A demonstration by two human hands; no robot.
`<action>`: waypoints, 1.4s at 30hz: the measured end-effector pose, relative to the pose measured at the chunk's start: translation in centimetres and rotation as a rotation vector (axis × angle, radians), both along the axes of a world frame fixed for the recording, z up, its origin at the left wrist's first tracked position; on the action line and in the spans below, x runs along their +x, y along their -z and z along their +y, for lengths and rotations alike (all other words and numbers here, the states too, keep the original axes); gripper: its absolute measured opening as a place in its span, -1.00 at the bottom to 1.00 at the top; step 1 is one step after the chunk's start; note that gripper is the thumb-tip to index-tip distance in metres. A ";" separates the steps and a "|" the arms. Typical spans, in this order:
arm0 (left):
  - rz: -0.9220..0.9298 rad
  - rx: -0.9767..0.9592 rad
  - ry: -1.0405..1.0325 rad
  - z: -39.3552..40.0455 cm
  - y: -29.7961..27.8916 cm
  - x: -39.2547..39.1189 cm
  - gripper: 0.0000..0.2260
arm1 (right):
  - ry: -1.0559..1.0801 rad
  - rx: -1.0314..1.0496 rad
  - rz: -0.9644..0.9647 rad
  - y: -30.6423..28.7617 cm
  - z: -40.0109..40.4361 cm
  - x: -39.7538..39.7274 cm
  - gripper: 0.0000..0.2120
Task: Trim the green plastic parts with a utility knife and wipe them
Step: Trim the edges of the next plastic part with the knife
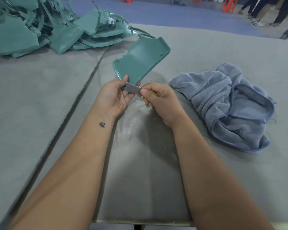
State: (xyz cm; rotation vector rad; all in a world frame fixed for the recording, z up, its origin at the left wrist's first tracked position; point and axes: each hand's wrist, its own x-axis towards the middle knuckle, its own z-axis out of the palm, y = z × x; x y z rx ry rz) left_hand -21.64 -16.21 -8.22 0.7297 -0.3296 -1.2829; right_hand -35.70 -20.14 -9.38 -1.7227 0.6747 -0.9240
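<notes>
Green part [140,61] in left hand [114,97], knife blade [133,88] w/ right hand [158,102].

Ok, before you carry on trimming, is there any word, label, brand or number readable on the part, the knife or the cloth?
None: no text can be read anywhere.
Green plastic part in the left hand: plain surface, no marking shows.
Knife blade in the right hand: bare, no brand visible.
Blue cloth: no label visible.
Left wrist mark: a small dark figure, not text.
</notes>
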 end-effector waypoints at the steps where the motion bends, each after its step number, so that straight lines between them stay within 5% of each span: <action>1: 0.003 -0.003 -0.001 0.0 0.0 0.0 -0.86 | 0.006 -0.004 -0.008 0.0 0.0 0.0 -0.74; 17: -0.009 -0.013 -0.022 -0.2 -0.3 -0.4 -0.88 | 0.101 -0.118 -0.065 0.2 0.3 0.1 -0.85; 22: -0.088 0.028 -0.029 -0.1 -0.1 0.1 -0.88 | 0.273 0.032 -0.324 -0.2 -0.2 -0.5 -0.78; 32: -0.135 0.037 -0.072 -0.4 0.2 -0.1 -0.85 | 0.050 -0.088 -0.086 0.1 0.3 0.4 -0.80; 42: -0.179 0.036 -0.038 -0.7 0.5 -0.3 -0.81 | 0.166 -0.019 -0.173 0.2 0.0 0.0 -0.76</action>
